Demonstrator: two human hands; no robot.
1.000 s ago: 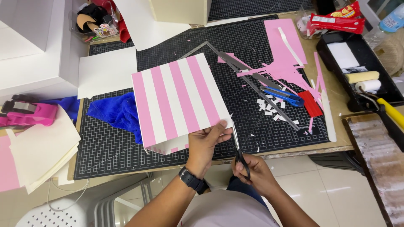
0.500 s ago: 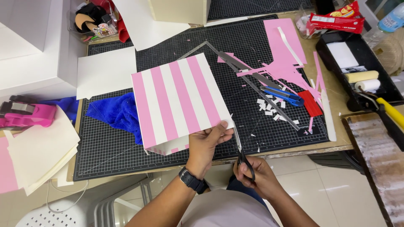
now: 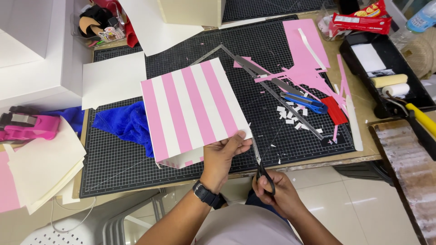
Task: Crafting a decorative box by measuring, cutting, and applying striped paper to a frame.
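Observation:
My left hand (image 3: pixel 222 156), with a black watch on the wrist, grips the near right corner of a pink and white striped sheet (image 3: pixel 190 109) that lies over the black cutting mat (image 3: pixel 118 163). My right hand (image 3: pixel 277 193) holds black-handled scissors (image 3: pixel 260 164), whose blades point up at the sheet's right corner beside my left thumb.
A metal ruler (image 3: pixel 272 88), a blue utility knife (image 3: pixel 303 102), pink paper offcuts (image 3: pixel 309 59) and small white scraps lie on the mat's right side. A blue cloth (image 3: pixel 125 124) lies left of the sheet. A black tray with paint rollers (image 3: pixel 390 81) stands at the right, a pink tape dispenser (image 3: pixel 25 127) at the left.
The striped sheet and my left hand have barely moved. My right hand with the scissors has stayed at the sheet's right corner, the blades shifting slightly.

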